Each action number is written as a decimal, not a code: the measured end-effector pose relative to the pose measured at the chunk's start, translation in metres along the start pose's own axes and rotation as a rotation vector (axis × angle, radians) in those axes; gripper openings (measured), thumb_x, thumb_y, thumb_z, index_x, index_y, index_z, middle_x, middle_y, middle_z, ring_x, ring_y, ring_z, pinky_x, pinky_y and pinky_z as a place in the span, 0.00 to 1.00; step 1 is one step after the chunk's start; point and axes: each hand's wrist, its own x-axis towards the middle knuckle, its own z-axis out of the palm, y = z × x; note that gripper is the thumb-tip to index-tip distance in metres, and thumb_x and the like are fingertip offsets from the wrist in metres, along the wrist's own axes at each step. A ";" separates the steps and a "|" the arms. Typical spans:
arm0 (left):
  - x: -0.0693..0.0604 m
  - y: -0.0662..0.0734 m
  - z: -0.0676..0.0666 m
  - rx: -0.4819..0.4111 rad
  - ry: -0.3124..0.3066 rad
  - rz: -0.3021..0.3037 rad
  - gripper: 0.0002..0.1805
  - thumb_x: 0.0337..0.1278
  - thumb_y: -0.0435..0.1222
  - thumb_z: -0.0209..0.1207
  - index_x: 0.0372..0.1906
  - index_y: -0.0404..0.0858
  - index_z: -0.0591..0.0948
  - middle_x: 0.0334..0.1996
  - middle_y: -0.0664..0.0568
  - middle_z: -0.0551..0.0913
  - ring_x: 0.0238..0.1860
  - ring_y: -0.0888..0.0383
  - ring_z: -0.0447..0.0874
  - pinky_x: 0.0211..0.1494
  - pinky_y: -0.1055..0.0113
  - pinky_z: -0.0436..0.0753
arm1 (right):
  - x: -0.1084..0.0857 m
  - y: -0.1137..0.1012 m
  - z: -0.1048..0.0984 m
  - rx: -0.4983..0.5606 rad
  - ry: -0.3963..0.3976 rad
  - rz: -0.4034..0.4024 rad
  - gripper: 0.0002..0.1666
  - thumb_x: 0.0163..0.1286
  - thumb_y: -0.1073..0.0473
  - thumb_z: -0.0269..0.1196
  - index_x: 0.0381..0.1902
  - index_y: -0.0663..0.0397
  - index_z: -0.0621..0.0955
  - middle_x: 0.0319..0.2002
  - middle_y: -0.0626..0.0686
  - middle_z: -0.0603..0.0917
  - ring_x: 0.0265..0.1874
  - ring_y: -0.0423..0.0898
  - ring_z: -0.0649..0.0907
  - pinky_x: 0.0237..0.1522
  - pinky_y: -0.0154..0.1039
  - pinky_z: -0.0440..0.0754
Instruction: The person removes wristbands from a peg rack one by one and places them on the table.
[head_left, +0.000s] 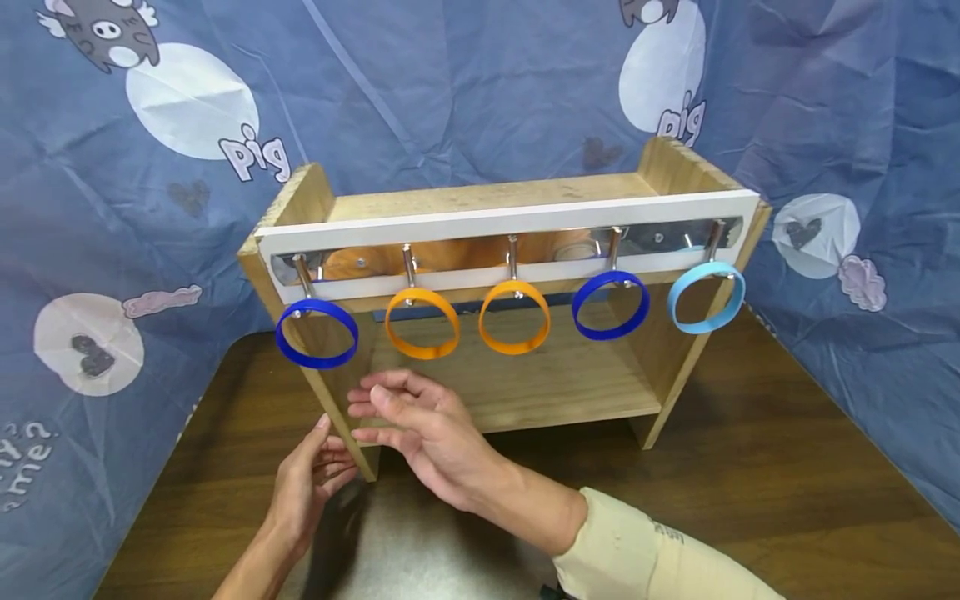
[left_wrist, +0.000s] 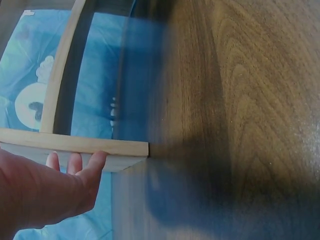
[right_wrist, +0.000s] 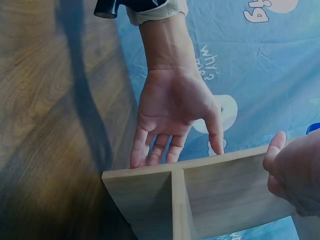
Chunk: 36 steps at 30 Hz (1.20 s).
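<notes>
A wooden shelf rack (head_left: 562, 392) stands on the brown table, with a white-framed metal strip across its upper front. Beside the outer face of its left side panel, my left hand (head_left: 298, 479) rests fingertips against the wood near the bottom. The left wrist view shows that left hand (left_wrist: 55, 192) with fingers extended at the panel. My right hand (head_left: 442, 433) is at the inner side of the same panel, above the lower board, fingers loosely extended and holding nothing. At the right edge of the right wrist view, the right hand (right_wrist: 297, 172) appears close to the panel; contact is unclear.
Rings hang from metal pegs along the strip: a dark blue ring (head_left: 318, 363), an orange ring (head_left: 423, 353), another orange ring (head_left: 516, 347), another dark blue ring (head_left: 611, 333) and a light blue ring (head_left: 707, 325). Blue cloth (head_left: 465, 92) hangs behind the table (head_left: 750, 500).
</notes>
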 end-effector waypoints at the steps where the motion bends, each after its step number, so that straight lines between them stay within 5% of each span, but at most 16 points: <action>1: 0.000 0.000 0.000 -0.004 0.001 0.001 0.24 0.71 0.54 0.46 0.35 0.36 0.76 0.32 0.50 0.79 0.37 0.55 0.80 0.50 0.61 0.82 | 0.000 0.000 0.000 0.000 0.000 -0.001 0.13 0.72 0.66 0.53 0.52 0.65 0.73 0.46 0.54 0.80 0.46 0.45 0.79 0.52 0.43 0.79; 21: -0.001 -0.005 -0.002 -0.014 -0.008 0.049 0.22 0.71 0.53 0.47 0.36 0.37 0.75 0.32 0.50 0.79 0.38 0.56 0.80 0.50 0.61 0.82 | 0.008 0.002 0.008 0.053 -0.013 0.003 0.08 0.73 0.65 0.53 0.47 0.55 0.76 0.43 0.51 0.81 0.45 0.44 0.80 0.50 0.41 0.78; 36: -0.002 -0.005 0.000 0.030 0.022 0.044 0.24 0.71 0.53 0.46 0.41 0.34 0.72 0.35 0.50 0.79 0.41 0.56 0.80 0.50 0.62 0.82 | 0.013 0.001 0.017 0.084 -0.032 -0.014 0.09 0.73 0.66 0.52 0.49 0.59 0.73 0.43 0.51 0.81 0.45 0.44 0.80 0.50 0.41 0.79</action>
